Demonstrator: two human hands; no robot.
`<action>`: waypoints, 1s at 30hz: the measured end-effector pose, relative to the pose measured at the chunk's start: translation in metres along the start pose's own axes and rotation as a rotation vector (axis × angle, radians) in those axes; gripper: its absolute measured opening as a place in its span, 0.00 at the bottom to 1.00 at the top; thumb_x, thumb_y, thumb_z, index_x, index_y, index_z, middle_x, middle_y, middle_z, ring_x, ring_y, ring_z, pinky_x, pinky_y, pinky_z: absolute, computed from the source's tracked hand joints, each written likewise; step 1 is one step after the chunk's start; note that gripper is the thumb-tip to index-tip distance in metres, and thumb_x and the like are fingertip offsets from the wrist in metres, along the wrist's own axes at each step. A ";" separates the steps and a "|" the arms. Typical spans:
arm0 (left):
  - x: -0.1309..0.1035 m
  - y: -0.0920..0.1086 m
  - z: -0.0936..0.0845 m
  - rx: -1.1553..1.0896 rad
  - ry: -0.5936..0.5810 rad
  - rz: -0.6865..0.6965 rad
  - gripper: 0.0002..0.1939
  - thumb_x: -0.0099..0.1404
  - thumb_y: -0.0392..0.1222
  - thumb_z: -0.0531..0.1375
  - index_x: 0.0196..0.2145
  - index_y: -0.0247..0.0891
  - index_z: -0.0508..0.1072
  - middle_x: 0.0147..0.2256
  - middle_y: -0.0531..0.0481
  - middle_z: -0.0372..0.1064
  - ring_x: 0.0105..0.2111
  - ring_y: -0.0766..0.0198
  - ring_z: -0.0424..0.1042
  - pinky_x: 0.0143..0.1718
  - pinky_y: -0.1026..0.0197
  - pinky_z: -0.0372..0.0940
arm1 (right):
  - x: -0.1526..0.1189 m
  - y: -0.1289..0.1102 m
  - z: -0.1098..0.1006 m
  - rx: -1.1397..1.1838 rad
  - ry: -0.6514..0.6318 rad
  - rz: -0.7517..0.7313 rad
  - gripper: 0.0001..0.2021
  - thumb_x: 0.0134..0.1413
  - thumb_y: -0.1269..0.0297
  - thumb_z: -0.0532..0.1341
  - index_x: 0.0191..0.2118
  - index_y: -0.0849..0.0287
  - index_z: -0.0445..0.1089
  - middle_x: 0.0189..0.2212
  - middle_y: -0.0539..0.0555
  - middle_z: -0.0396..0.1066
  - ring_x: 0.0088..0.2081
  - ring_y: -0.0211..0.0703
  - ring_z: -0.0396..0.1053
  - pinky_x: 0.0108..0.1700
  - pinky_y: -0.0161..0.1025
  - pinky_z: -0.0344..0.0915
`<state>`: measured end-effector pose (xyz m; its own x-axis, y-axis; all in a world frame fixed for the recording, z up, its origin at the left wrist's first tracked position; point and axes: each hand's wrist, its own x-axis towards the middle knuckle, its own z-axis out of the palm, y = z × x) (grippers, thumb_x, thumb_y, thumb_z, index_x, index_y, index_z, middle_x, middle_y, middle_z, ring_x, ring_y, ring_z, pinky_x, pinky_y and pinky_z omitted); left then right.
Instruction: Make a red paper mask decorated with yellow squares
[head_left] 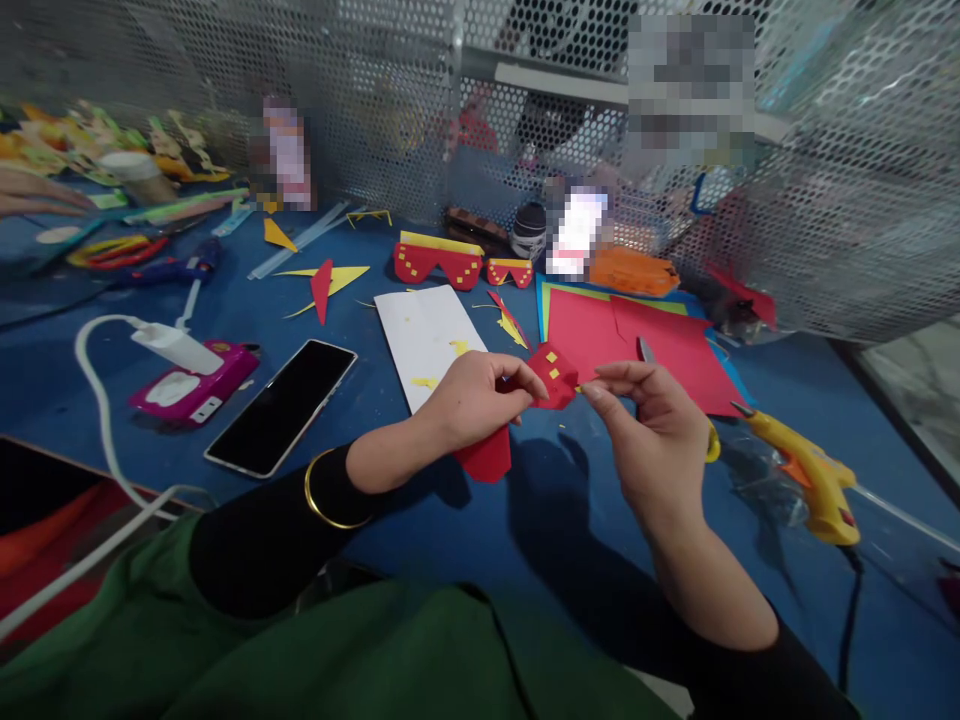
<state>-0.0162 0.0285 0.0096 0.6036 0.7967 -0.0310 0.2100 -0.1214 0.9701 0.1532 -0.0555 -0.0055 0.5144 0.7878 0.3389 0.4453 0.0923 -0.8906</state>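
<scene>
My left hand (480,398) is closed around a red paper cutout (556,392), whose far end carries a few small yellow squares. The other end of the cutout hangs below my palm; its middle is hidden by my fingers. Thumb and forefinger of my right hand (658,430) pinch a tiny yellow paper piece (579,389) at the cutout's right edge. Behind my left hand lies a white sheet (431,325) with yellow scraps on it. Two red mask-shaped pieces with yellow dots, a large one (437,264) and a small one (510,271), stand farther back.
Red paper sheets (652,340) lie right of centre, partly over scissors-like metal. A yellow glue gun (806,475) with a cord rests at right. A black phone (281,408) and a purple power strip (191,385) are at left. A perforated metal panel (360,110) bounds the back.
</scene>
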 end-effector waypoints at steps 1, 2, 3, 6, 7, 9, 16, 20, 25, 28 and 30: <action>0.000 0.000 0.001 0.007 -0.005 0.005 0.07 0.58 0.33 0.60 0.32 0.36 0.78 0.27 0.52 0.75 0.24 0.69 0.72 0.30 0.64 0.66 | -0.001 -0.002 -0.001 -0.068 0.014 -0.057 0.09 0.52 0.60 0.68 0.39 0.54 0.73 0.32 0.50 0.76 0.36 0.44 0.74 0.44 0.46 0.68; 0.000 0.000 0.001 0.013 -0.010 0.013 0.06 0.58 0.34 0.61 0.32 0.36 0.79 0.27 0.52 0.75 0.24 0.68 0.71 0.30 0.64 0.65 | -0.002 -0.003 -0.002 -0.121 0.009 -0.109 0.09 0.53 0.60 0.68 0.40 0.53 0.73 0.32 0.50 0.76 0.37 0.46 0.74 0.45 0.48 0.68; 0.000 0.000 0.002 0.020 -0.013 0.020 0.06 0.58 0.35 0.62 0.32 0.36 0.79 0.27 0.51 0.75 0.25 0.68 0.71 0.31 0.64 0.65 | -0.003 -0.004 -0.002 -0.160 -0.010 -0.151 0.09 0.54 0.59 0.67 0.40 0.53 0.73 0.32 0.51 0.76 0.38 0.47 0.74 0.46 0.50 0.67; -0.002 0.000 0.004 0.037 -0.018 0.034 0.06 0.59 0.38 0.64 0.33 0.35 0.80 0.28 0.51 0.75 0.26 0.68 0.70 0.32 0.64 0.64 | -0.005 -0.005 -0.003 -0.219 -0.078 -0.227 0.07 0.56 0.59 0.66 0.39 0.54 0.72 0.32 0.50 0.76 0.37 0.49 0.74 0.47 0.53 0.66; -0.002 0.001 0.004 0.034 -0.021 0.037 0.06 0.59 0.39 0.64 0.33 0.35 0.80 0.27 0.52 0.75 0.26 0.68 0.70 0.32 0.64 0.64 | -0.005 -0.005 -0.002 -0.232 -0.092 -0.239 0.07 0.56 0.60 0.66 0.38 0.54 0.72 0.32 0.50 0.76 0.37 0.48 0.74 0.47 0.53 0.66; -0.002 0.001 0.005 0.021 -0.034 0.043 0.05 0.59 0.39 0.65 0.32 0.35 0.79 0.26 0.52 0.74 0.26 0.68 0.70 0.32 0.64 0.64 | -0.005 -0.005 -0.001 -0.254 -0.107 -0.263 0.06 0.56 0.60 0.66 0.38 0.54 0.72 0.31 0.50 0.76 0.36 0.47 0.74 0.47 0.53 0.66; -0.003 0.000 0.005 0.025 -0.048 0.095 0.05 0.61 0.38 0.64 0.30 0.35 0.78 0.25 0.53 0.73 0.26 0.69 0.69 0.31 0.64 0.63 | -0.005 -0.003 -0.001 -0.311 -0.088 -0.363 0.06 0.56 0.61 0.67 0.37 0.54 0.72 0.30 0.49 0.76 0.36 0.47 0.74 0.49 0.54 0.65; -0.003 0.000 0.006 0.023 0.009 0.112 0.06 0.61 0.40 0.64 0.31 0.35 0.78 0.27 0.52 0.74 0.26 0.69 0.69 0.32 0.64 0.63 | -0.002 -0.004 -0.007 -0.287 0.020 -0.364 0.05 0.59 0.61 0.65 0.38 0.54 0.73 0.33 0.51 0.77 0.37 0.46 0.74 0.46 0.50 0.67; -0.004 0.002 0.006 -0.003 0.047 0.112 0.06 0.61 0.41 0.65 0.31 0.35 0.78 0.26 0.52 0.73 0.25 0.69 0.68 0.29 0.65 0.62 | -0.002 -0.009 -0.010 -0.289 0.021 -0.436 0.04 0.58 0.61 0.66 0.34 0.54 0.76 0.36 0.53 0.75 0.44 0.49 0.73 0.52 0.53 0.67; -0.005 0.003 0.006 -0.001 0.055 0.122 0.05 0.61 0.40 0.65 0.32 0.35 0.78 0.26 0.53 0.73 0.25 0.70 0.68 0.30 0.65 0.61 | -0.004 -0.009 -0.008 -0.277 -0.012 -0.423 0.05 0.57 0.60 0.67 0.35 0.55 0.77 0.46 0.58 0.75 0.57 0.55 0.69 0.59 0.58 0.63; -0.005 0.003 0.006 0.007 0.061 0.137 0.04 0.62 0.39 0.65 0.32 0.35 0.79 0.26 0.53 0.73 0.26 0.69 0.68 0.30 0.65 0.61 | -0.005 -0.008 -0.007 -0.291 -0.027 -0.415 0.06 0.58 0.59 0.67 0.35 0.55 0.77 0.51 0.59 0.74 0.62 0.57 0.65 0.62 0.61 0.61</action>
<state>-0.0140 0.0211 0.0116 0.5793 0.8068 0.1163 0.1346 -0.2354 0.9625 0.1525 -0.0644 0.0024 0.2338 0.7363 0.6349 0.7956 0.2305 -0.5602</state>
